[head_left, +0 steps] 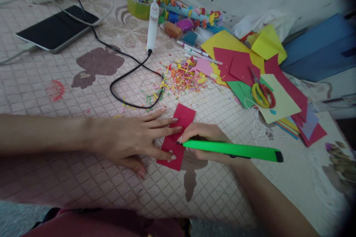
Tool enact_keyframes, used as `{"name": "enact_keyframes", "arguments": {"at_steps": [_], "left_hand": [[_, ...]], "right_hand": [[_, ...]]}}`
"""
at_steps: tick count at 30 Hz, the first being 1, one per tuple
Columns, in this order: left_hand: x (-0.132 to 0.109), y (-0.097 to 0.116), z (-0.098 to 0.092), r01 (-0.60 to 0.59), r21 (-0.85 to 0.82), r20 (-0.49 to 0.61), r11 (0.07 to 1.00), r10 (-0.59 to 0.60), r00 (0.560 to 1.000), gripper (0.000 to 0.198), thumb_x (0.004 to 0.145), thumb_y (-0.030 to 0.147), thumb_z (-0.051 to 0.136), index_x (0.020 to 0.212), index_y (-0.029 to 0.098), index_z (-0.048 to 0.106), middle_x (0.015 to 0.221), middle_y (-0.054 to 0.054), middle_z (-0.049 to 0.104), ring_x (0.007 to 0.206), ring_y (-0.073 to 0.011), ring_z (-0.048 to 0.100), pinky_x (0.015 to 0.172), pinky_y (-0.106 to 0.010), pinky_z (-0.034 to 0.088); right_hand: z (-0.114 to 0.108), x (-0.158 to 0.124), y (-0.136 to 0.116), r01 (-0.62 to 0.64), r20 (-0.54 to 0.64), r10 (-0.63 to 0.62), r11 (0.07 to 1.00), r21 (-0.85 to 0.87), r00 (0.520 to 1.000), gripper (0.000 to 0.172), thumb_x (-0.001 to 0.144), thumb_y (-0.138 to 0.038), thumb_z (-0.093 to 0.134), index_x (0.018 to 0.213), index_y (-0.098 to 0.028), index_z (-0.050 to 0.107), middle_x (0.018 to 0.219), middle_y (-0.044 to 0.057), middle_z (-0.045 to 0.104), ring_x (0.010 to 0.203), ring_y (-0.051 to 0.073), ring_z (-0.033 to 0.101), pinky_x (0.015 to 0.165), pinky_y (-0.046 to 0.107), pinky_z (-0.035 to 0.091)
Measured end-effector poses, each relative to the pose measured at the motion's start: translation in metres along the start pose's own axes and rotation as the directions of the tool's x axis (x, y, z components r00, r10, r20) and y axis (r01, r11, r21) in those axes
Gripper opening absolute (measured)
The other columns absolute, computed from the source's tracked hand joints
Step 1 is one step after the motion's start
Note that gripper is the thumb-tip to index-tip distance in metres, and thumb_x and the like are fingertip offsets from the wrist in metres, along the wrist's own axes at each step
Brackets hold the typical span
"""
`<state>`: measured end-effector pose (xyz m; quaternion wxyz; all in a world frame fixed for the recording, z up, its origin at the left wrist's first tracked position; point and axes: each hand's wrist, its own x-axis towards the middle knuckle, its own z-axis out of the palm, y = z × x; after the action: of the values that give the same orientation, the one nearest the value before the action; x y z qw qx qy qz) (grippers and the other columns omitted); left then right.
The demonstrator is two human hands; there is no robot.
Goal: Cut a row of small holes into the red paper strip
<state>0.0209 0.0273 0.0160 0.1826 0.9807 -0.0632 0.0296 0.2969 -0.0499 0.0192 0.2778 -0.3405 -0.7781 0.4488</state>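
Note:
A strip of red paper (pixel 185 114) lies slanted on the quilted cloth in front of me. My left hand (pixel 133 135) rests flat with its fingers spread, several fingertips pressing the strip down and the thumb on the cloth beside it. In my right hand (pixel 207 137) is a green utility knife (pixel 236 149) with a black end cap. Its dark tip touches the strip near the middle, between my left fingers. My right fingers are wrapped round the front of the knife, and part of its grip is hidden behind them.
Small paper scraps (pixel 187 76) lie beyond the strip, near a black cord (pixel 111 85) running to a white stick-shaped device (pixel 152 26). Scissors (pixel 263 94) rest on coloured paper sheets (pixel 280 100) at right. A dark tablet (pixel 58 27) and green tape roll (pixel 137 9) are farther back.

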Motion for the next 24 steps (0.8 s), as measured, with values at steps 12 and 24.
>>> {"name": "enact_keyframes", "arguments": {"at_steps": [12,24], "left_hand": [[-0.002,0.009,0.011,0.048,0.026,-0.072,0.998,-0.046,0.996,0.069,0.091,0.058,0.072,0.151,0.033,0.051,0.165,-0.019,0.037,0.159,-0.0366,0.02,0.125,-0.067,0.019],[-0.001,0.007,0.008,0.027,0.058,-0.085,0.998,-0.022,0.996,0.06,0.095,0.056,0.066,0.148,0.03,0.055,0.159,-0.021,0.046,0.156,-0.0358,0.03,0.125,-0.069,0.011]], "right_hand": [[0.001,-0.003,0.006,0.028,-0.008,-0.028,0.997,0.078,1.0,0.034,0.098,-0.05,0.064,0.112,-0.02,0.072,0.104,0.007,0.078,0.096,0.018,0.071,0.083,0.031,0.053],[0.0,-0.002,0.002,0.006,-0.017,-0.006,1.0,0.013,1.0,0.037,0.099,-0.053,0.06,0.109,-0.02,0.072,0.097,0.006,0.076,0.087,0.019,0.069,0.076,0.032,0.051]]}}
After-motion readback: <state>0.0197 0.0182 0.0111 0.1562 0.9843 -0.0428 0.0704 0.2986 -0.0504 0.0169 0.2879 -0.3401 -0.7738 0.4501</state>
